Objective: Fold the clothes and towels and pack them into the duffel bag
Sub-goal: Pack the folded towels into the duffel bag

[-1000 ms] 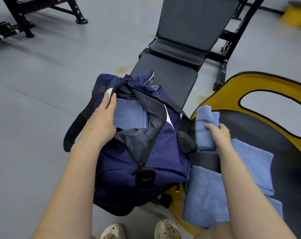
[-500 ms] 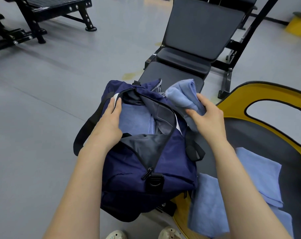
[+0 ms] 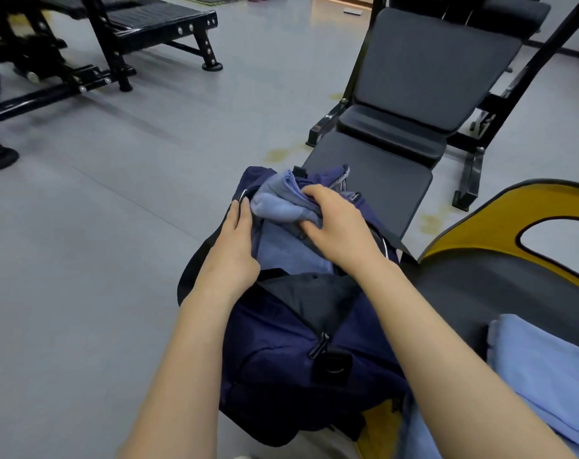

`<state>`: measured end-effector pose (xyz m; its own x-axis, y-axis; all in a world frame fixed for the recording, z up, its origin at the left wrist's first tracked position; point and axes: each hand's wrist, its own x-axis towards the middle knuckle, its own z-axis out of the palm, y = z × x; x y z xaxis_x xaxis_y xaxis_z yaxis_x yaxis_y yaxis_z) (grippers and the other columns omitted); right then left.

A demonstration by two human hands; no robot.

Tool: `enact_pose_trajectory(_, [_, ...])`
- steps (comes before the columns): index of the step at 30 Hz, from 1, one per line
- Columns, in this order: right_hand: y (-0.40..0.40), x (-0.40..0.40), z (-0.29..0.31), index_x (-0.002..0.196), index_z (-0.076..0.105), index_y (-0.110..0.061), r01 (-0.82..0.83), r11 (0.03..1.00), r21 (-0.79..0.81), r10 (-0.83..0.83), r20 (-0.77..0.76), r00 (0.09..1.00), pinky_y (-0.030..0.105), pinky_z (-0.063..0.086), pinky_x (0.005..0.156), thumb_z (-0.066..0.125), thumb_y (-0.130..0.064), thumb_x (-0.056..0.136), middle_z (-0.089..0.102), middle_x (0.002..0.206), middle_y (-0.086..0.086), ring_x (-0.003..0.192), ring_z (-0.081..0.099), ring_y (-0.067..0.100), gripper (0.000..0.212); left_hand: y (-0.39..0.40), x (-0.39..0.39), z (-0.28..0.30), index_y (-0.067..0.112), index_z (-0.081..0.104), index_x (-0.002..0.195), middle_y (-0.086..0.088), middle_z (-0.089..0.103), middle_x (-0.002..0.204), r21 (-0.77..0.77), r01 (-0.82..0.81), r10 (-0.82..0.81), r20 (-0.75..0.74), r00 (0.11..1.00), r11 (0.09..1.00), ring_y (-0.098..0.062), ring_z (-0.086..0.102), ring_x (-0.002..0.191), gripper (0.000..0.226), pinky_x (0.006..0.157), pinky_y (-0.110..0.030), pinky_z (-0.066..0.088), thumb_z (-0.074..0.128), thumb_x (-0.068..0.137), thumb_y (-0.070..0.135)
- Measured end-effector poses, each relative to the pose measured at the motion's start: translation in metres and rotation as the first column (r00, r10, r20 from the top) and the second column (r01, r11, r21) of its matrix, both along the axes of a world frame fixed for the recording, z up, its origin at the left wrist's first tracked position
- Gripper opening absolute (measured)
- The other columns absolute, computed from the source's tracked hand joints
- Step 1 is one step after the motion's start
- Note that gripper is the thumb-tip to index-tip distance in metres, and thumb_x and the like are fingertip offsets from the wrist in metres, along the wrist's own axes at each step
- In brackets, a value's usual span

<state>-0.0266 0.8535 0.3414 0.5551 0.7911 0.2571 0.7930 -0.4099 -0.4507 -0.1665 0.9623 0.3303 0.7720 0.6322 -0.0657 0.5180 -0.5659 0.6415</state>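
- The rolled blue towel [image 3: 281, 202] sits at the mouth of the navy duffel bag [image 3: 281, 359], over its far end, only partly inside the opening.
- The right hand [image 3: 339, 231] grasps the roll, fingers curled over its top and thumb under its near edge, pushing it down toward the bag.
- Beneath it another blue towel [image 3: 288, 253] already lies flat inside the bag.
- The left hand [image 3: 236, 246] rests along the left rim of the opening, fingers fairly straight against the edge, holding it wide; it does not look clenched on anything.
- The bag lies on the end of a black bench [image 3: 380, 180], beside a yellow-and-grey frame [image 3: 480, 240].
- More folded blue towels [image 3: 546, 369] wait at lower right, not yet packed.
- Risk, as I judge it: the roll may loosen and unfurl if shoved in by one end, or snag on the zip edge should the left hand let the rim sag.
- The soft bag could also slide off the bench under pressure.
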Motion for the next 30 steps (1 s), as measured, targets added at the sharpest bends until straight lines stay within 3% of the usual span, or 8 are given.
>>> enact_pose_trajectory(2, [-0.001, 0.007, -0.013, 0.123, 0.054, -0.016, -0.001, 0.993, -0.115, 0.008, 0.060, 0.998, 0.039, 0.043, 0.081, 0.052, -0.010, 0.085, 0.060, 0.118, 0.003, 0.107, 0.053, 0.029, 0.038, -0.003, -0.001, 0.005, 0.025, -0.005, 0.152, 0.008, -0.010, 0.159, 0.002, -0.033, 0.033, -0.031, 0.999, 0.999, -0.024, 0.030, 0.139, 0.095, 0.101, -0.028, 0.034, 0.039, 0.079, -0.016])
enact_pose_trajectory(9, [0.014, 0.012, -0.044, 0.126, 0.050, -0.014, -0.069, 0.932, -0.355, 0.140, 0.178, 0.974, 0.041, 0.041, 0.087, 0.047, -0.010, 0.088, 0.055, 0.126, 0.002, 0.108, 0.048, 0.030, 0.039, -0.006, -0.003, 0.010, 0.025, -0.006, 0.151, 0.009, -0.011, 0.159, 0.021, -0.002, 0.003, -0.034, 0.999, 1.000, -0.027, 0.037, 0.134, 0.091, 0.101, -0.032, 0.037, 0.041, 0.083, -0.013])
enact_pose_trajectory(16, [0.032, 0.018, -0.055, 0.124, 0.051, -0.007, -0.125, 0.926, -0.356, 0.190, 0.151, 0.970, 0.042, 0.040, 0.088, 0.047, -0.003, 0.087, 0.055, 0.123, 0.008, 0.109, 0.047, 0.032, 0.037, -0.005, -0.006, 0.011, 0.025, -0.004, 0.152, 0.011, -0.009, 0.159, 0.022, 0.015, -0.015, -0.010, 1.000, 1.000, -0.023, 0.035, 0.135, 0.089, 0.101, -0.030, 0.036, 0.041, 0.084, -0.012])
enact_pose_trajectory(24, [0.032, 0.018, -0.061, 0.109, 0.058, 0.000, -0.210, 0.939, -0.272, 0.268, 0.197, 0.943, 0.043, 0.043, 0.080, 0.051, 0.005, 0.080, 0.060, 0.108, 0.014, 0.098, 0.053, 0.034, 0.030, -0.005, -0.006, 0.013, 0.028, -0.005, 0.151, 0.014, -0.010, 0.158, 0.039, 0.002, -0.002, -0.003, 1.000, 0.999, -0.017, 0.032, 0.137, 0.088, 0.090, -0.022, 0.036, 0.040, 0.085, -0.009])
enact_pose_trajectory(30, [0.033, 0.018, -0.064, 0.119, 0.056, -0.003, -0.141, 0.941, -0.307, 0.214, 0.218, 0.952, 0.044, 0.044, 0.084, 0.058, -0.001, 0.080, 0.060, 0.117, 0.013, 0.102, 0.054, 0.036, 0.040, -0.005, -0.007, 0.013, 0.028, -0.005, 0.152, 0.014, -0.010, 0.158, 0.039, 0.008, -0.007, -0.014, 1.000, 0.999, -0.018, 0.033, 0.137, 0.091, 0.094, -0.027, 0.039, 0.039, 0.083, -0.012])
